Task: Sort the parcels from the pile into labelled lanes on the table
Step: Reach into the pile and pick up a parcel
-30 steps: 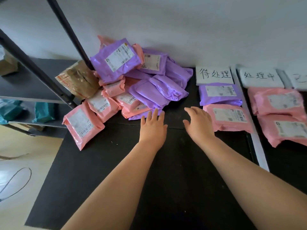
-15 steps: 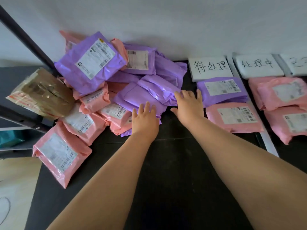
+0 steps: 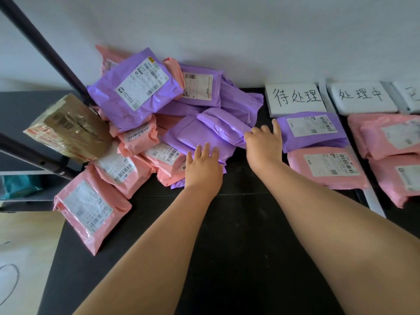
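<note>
Against the pale wall, a heap of pink and purple plastic mailer parcels (image 3: 145,133) covers the far left of the black worktop (image 3: 238,223). At the heap's right edge lies a label-down purple mailer (image 3: 218,126), its long axis slanting from far left to near right. Right hand (image 3: 263,144) pinches its near-right corner; left hand (image 3: 203,164) rests flat, fingers spread, on the larger purple mailer (image 3: 193,137) beneath. Right of the heap, a white handwritten lane card (image 3: 295,100) heads one purple and one pink parcel.
</note>
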{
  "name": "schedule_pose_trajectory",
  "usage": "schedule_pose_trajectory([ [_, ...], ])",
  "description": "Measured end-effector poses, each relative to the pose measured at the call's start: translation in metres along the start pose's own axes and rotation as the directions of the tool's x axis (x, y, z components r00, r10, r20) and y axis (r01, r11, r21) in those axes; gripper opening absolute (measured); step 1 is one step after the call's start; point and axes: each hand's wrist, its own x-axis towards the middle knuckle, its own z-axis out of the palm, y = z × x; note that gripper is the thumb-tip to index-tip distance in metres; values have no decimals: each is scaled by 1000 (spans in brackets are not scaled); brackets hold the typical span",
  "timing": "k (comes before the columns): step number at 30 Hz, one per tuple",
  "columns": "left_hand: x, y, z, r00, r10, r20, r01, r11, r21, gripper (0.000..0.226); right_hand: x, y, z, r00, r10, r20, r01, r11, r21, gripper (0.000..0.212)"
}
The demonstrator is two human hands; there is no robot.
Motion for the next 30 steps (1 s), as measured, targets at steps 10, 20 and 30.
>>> schedule_pose_trajectory([
  [10,-52,39,-33,981,-16,-191,-6,993,-117,48,-62,33,-26,962,179,-207,-92,924,372,20],
  [20,-111,106,-63,848,52,-527,-159,974,-160,49,-157,84,-57,946,262,-189,-49,694,718,15],
  [30,-172,137,-50,906,-165,-390,-9,913,-407,15,-209,97,-78,946,196,-260,84,623,778,18],
])
